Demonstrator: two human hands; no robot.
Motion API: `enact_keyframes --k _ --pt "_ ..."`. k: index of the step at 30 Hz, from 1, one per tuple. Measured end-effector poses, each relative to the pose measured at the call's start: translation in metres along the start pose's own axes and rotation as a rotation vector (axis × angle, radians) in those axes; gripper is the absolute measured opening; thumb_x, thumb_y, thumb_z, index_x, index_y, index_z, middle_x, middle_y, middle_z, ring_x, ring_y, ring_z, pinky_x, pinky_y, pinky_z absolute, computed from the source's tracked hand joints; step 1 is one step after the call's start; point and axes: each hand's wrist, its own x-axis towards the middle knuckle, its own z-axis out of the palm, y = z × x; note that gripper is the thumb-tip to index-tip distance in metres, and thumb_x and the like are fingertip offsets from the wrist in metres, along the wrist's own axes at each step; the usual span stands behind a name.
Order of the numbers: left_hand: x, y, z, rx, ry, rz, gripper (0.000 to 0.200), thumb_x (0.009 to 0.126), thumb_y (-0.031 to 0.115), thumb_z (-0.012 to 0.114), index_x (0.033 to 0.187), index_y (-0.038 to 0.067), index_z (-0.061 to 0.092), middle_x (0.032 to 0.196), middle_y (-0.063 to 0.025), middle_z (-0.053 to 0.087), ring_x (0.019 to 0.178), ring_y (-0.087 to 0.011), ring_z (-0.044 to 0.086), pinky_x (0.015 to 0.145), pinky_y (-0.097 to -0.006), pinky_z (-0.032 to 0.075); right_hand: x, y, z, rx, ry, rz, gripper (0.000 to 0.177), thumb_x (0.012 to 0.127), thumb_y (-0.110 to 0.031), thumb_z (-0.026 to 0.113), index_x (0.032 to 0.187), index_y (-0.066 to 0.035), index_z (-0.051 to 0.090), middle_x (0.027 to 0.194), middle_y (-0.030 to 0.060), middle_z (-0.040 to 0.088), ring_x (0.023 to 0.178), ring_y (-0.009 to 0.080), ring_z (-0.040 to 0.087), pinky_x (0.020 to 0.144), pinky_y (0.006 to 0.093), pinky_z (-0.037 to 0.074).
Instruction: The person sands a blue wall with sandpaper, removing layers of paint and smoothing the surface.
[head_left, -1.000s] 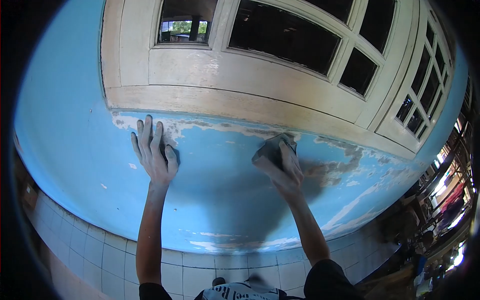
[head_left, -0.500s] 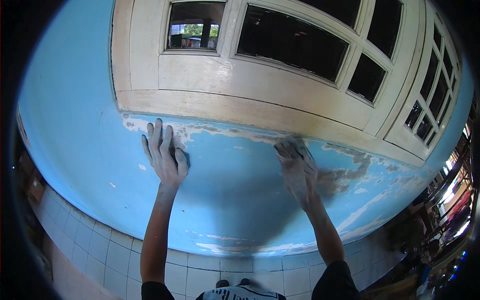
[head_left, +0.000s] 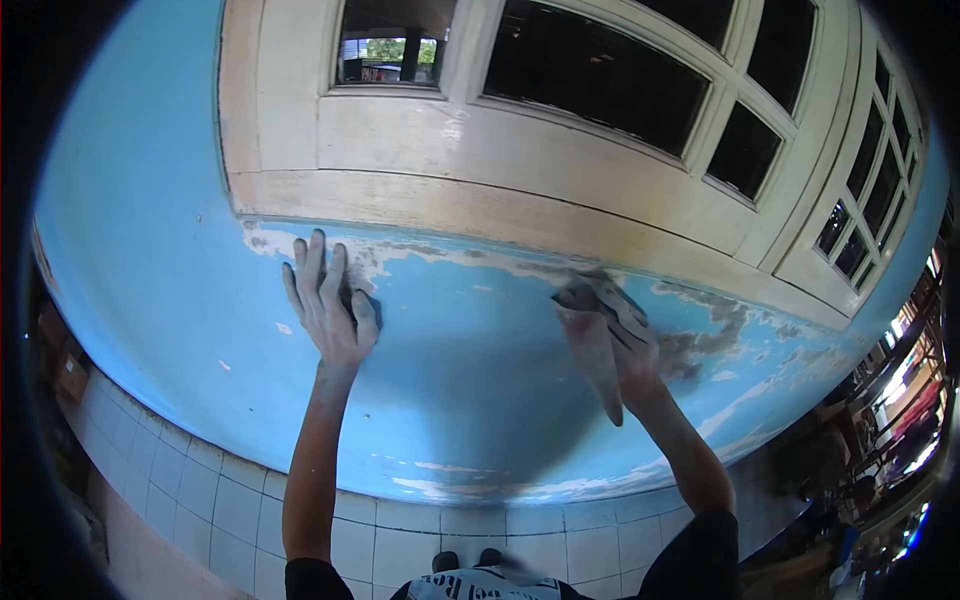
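My left hand [head_left: 333, 305] rests flat against the blue wall [head_left: 470, 330], fingers spread and coated in grey dust. It lies beside a whitish patch of bare, flaked paint under the window frame. My right hand [head_left: 622, 335] presses against the same wall further right, its fingers closed over a piece of sandpaper [head_left: 592, 365]. A pointed, pinkish-grey flap of the sandpaper hangs below the palm; the part under the fingers is hidden. Around that hand are grey and white scraped patches [head_left: 700, 340].
A cream wooden window frame [head_left: 480, 210] with dark glass panes runs above both hands. White tiles [head_left: 400, 550] line the base of the wall. Cluttered objects [head_left: 880, 450] stand at the far right, and a small box [head_left: 72, 378] lies at the left.
My right hand has shifted slightly to the right and turned, so the sandpaper's hanging flap now shows. My left hand stays in nearly the same place on the wall.
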Motion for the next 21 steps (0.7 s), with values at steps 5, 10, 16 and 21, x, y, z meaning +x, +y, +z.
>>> enact_keyframes --k 5,10,16,21 --pt "-0.001 0.003 0.002 -0.003 -0.009 -0.021 0.047 0.094 0.028 0.037 0.134 0.004 0.045 0.141 -0.0216 0.040 0.135 -0.0409 0.032 0.109 -0.0577 0.015 0.016 -0.013 0.003 -0.741 -0.100 -0.612 0.041 0.072 -0.012 0.065 0.110 0.004 0.061 0.118 0.0176 0.061 0.110 0.0346 0.058 0.095 0.0444 0.048" --pt "0.002 -0.003 -0.002 0.036 -0.033 -0.002 0.050 0.094 0.027 0.034 0.134 -0.002 0.043 0.141 -0.0250 0.039 0.135 -0.0429 0.030 0.110 -0.0574 0.012 -0.004 -0.005 -0.005 -0.484 -0.196 -0.306 0.042 0.074 -0.015 0.064 0.114 -0.003 0.062 0.120 0.0132 0.061 0.118 0.0297 0.054 0.101 0.0426 0.043" --pt "0.001 -0.002 -0.006 -0.074 -0.056 -0.045 0.055 0.096 0.036 0.024 0.131 0.002 0.050 0.141 -0.0220 0.042 0.134 -0.0416 0.033 0.110 -0.0560 0.012 0.029 -0.048 0.053 -1.128 -0.330 -0.761 0.037 0.083 -0.019 0.056 0.117 -0.006 0.061 0.125 0.0102 0.058 0.124 0.0258 0.048 0.110 0.0421 0.032" --pt "0.006 -0.022 -0.024 -0.127 -0.067 0.002 0.050 0.096 0.032 0.026 0.131 0.007 0.051 0.138 -0.0160 0.046 0.131 -0.0351 0.040 0.108 -0.0516 0.019 0.032 -0.050 0.078 -1.163 -0.297 -0.830 0.032 0.084 -0.018 0.055 0.112 -0.006 0.064 0.129 0.0102 0.054 0.126 0.0243 0.046 0.112 0.0427 0.029"
